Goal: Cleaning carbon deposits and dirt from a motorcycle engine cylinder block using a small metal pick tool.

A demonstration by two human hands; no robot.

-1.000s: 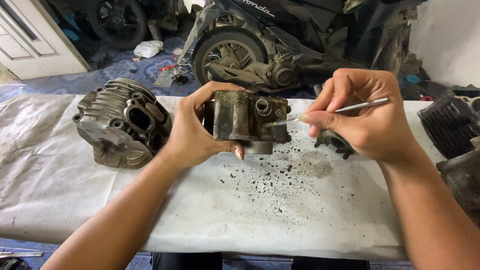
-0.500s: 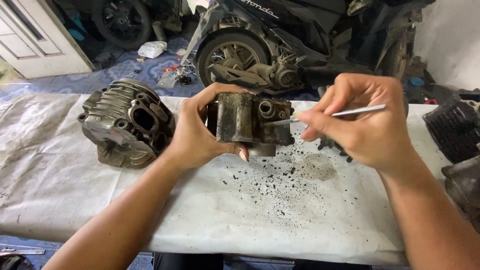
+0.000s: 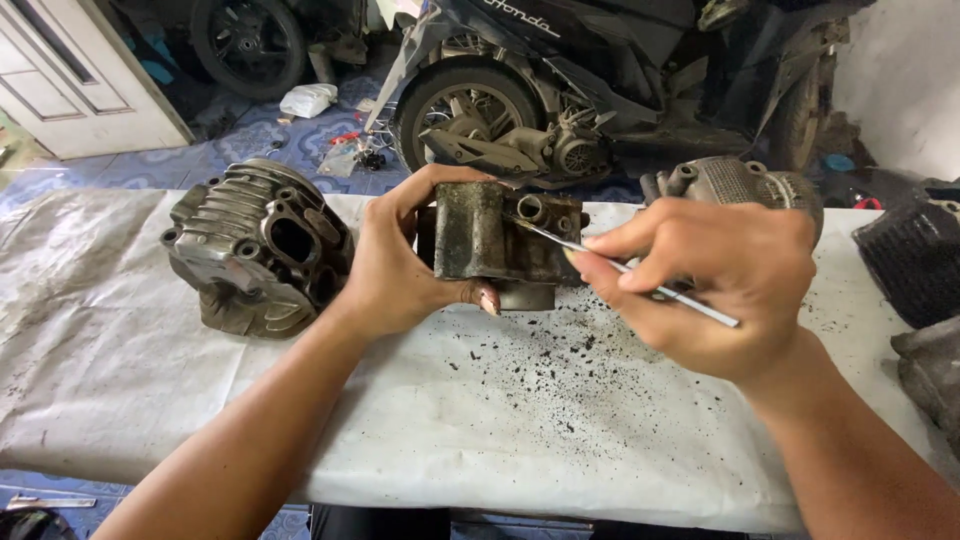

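Gripping engine block [image 3: 500, 245] in our left hand [image 3: 405, 265] above surface [image 3: 120, 400]; right hand [image 3: 700, 285] pinches thin metal pick [image 3: 620, 268] against it.

Left hand [image 3: 400, 265] grips a grimy metal engine block [image 3: 500, 240], raised just above the white cloth [image 3: 120, 400]. Right hand [image 3: 705, 285] pinches a thin metal scraper [image 3: 620, 268], tip against the block's right end. Black flakes [image 3: 545, 365] lie on the cloth below the block. Finned cylinder head [image 3: 255, 250] sits left of the block; scooter [image 3: 600, 90] behind it.
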